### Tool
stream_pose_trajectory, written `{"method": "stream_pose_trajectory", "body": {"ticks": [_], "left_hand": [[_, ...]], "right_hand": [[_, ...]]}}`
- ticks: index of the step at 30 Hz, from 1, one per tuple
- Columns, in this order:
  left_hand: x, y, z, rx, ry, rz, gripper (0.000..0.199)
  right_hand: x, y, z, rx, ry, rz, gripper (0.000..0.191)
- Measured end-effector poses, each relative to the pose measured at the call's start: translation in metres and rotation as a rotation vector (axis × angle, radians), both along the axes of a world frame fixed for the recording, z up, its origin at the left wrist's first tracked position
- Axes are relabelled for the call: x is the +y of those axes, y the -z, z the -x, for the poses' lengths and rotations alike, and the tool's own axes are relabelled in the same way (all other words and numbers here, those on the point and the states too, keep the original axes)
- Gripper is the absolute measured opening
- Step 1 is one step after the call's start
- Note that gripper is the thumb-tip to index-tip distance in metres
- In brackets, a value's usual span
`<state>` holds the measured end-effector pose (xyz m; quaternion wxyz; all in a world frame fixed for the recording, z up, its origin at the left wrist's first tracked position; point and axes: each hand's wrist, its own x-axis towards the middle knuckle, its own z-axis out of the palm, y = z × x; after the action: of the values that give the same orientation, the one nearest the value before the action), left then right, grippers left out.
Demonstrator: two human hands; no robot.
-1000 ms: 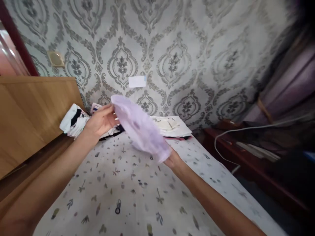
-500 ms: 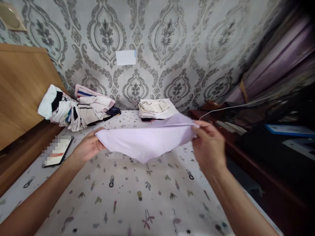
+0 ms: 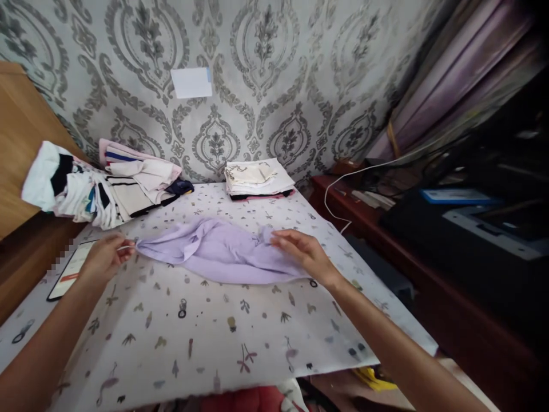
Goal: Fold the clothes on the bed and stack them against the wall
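Observation:
A lilac cloth (image 3: 240,252), loosely crumpled and drawn out sideways, lies on the patterned white sheet (image 3: 206,343); I cannot tell what kind of garment it is. Its narrow left end is pinched between the fingers of my left hand (image 3: 105,254), where a thin pale edge shows. On the other side, the thumb and fingertips of my right hand (image 3: 306,254) close on a bunched part near the cloth's right end. Behind my left wrist lies a phone-like tablet (image 3: 71,274), partly hidden and partly blurred out.
Folded clothes (image 3: 141,189) and a row of rolled white clothes (image 3: 81,191) sit at the back left by a wooden board (image 3: 26,154). A folded stack (image 3: 257,180) stands against the wall. To the right, a dark red ledge (image 3: 343,203) carries a white cable (image 3: 328,197).
The lilac cloth has come down from being stretched in the air onto the sheet and is now crumpled. Both hands have lowered with it. The view has shifted to the right and downward.

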<state>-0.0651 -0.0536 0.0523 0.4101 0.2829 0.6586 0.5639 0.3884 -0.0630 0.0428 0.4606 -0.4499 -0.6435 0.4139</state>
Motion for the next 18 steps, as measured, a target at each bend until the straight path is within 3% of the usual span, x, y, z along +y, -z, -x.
{"method": "stream_pose_trajectory", "body": {"ticks": [3, 6, 9, 12, 15, 18], "left_hand": [[0.0, -0.002, -0.011, 0.201, 0.11, -0.077, 0.022], [0.007, -0.001, -0.038, 0.53, 0.376, -0.16, 0.031], [0.014, 0.009, -0.072, 0.905, 0.621, -0.199, 0.031], [0.019, 0.019, -0.098, 1.193, 0.691, -0.149, 0.016], [0.025, 0.016, -0.105, 1.241, 0.673, -0.16, 0.008], [0.027, -0.006, -0.087, 0.974, 0.617, -0.214, 0.017]], "right_hand": [[-0.008, 0.017, -0.023, -0.106, 0.155, -0.015, 0.041], [-0.005, 0.023, -0.041, -0.408, 0.295, -0.094, 0.036], [-0.002, 0.023, -0.043, -0.696, 0.261, -0.066, 0.032], [-0.002, 0.022, -0.036, -0.83, 0.244, -0.045, 0.02], [-0.002, 0.022, -0.034, -0.76, 0.245, -0.105, 0.012], [-0.004, 0.022, -0.04, -0.573, 0.326, -0.204, 0.016]]}}
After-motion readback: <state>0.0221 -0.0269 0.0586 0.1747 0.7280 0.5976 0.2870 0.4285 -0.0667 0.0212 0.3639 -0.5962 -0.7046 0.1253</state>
